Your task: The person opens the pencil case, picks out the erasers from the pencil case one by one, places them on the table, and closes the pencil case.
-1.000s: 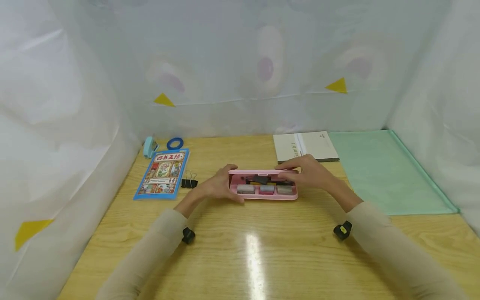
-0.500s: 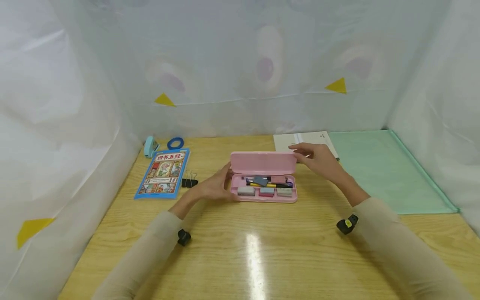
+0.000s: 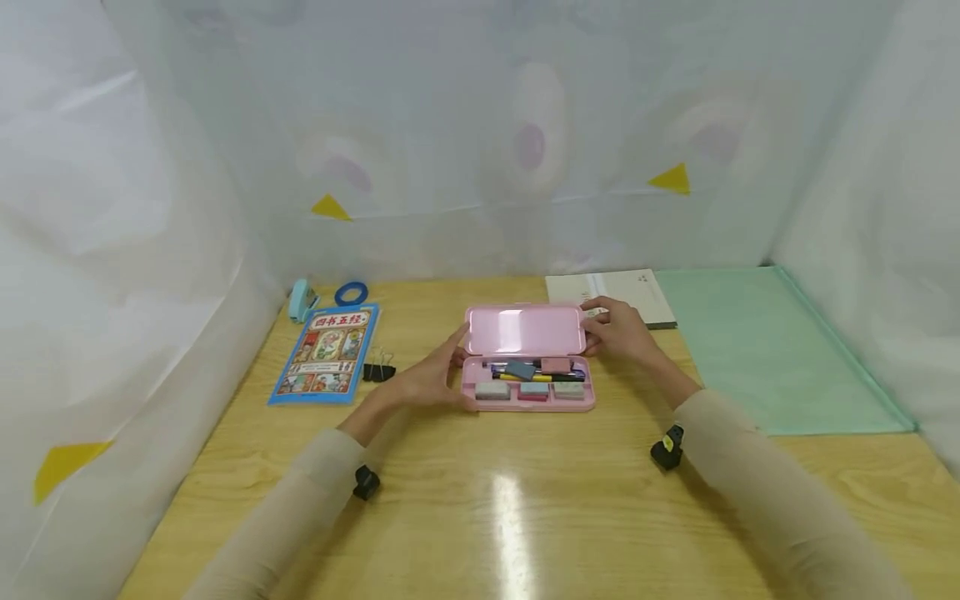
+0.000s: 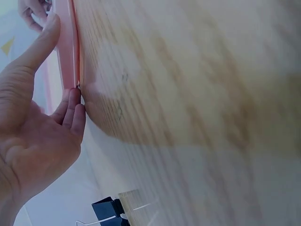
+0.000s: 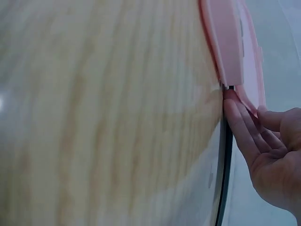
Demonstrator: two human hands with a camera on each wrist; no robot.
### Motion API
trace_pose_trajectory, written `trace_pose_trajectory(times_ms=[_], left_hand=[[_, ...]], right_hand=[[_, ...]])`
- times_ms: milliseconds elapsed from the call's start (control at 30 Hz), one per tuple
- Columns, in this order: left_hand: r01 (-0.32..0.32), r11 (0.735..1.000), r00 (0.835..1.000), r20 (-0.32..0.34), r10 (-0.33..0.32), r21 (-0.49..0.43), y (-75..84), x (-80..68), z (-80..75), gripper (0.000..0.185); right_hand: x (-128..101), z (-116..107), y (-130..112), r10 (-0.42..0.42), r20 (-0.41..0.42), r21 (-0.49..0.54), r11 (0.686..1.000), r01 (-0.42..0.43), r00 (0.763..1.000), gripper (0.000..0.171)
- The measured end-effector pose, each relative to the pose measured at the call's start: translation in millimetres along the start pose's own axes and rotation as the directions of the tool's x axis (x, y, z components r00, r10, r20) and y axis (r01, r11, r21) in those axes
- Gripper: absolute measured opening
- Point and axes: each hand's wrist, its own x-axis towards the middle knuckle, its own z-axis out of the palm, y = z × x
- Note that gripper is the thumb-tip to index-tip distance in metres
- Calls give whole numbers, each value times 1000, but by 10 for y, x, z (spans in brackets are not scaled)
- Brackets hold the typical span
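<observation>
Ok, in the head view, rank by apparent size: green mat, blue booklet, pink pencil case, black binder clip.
1. green mat, clearly largest
2. pink pencil case, lid open
3. blue booklet, close to the case, so this pair is unsure
4. black binder clip, smallest

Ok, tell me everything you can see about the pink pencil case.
The pink pencil case looks like glossy hard plastic with rounded corners. It lies on the wooden table, its lid open and tilted back. Inside are pens and three block-like pieces in front compartments. The left hand touches its left end, the right hand the lid's right edge.
</observation>
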Motion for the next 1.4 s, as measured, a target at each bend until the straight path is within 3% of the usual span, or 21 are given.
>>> trace_pose_trajectory(times_ms=[200,433,633,900,1133,1400], left_hand=[[12,1000,999,45,-11,-17,-34,20,-45,136],[16,1000,997,75,-16,0,-64,63,-68,137],[14,999,996,83,-17,35,-48,46,-69,133],[13,995,997,75,-20,96,-67,44,-59,129],[18,996,998,66,-24,93,-61,33,-55,129],[9,996,998,61,-15,93,-108,45,-30,129]], right_hand=[[9,40,14,29,-30,22,999,-28,999,22],[-80,-21,-40,3,-66,-131,991,-11,998,34],[-246,-79,-94,18,-42,44,999,-16,999,44],[-434,-52,-178,-31,155,152,988,7,987,41],[-435,105,-202,-146,188,-17,988,152,971,29],[-437,219,-220,-139,179,-107,981,160,974,25]])
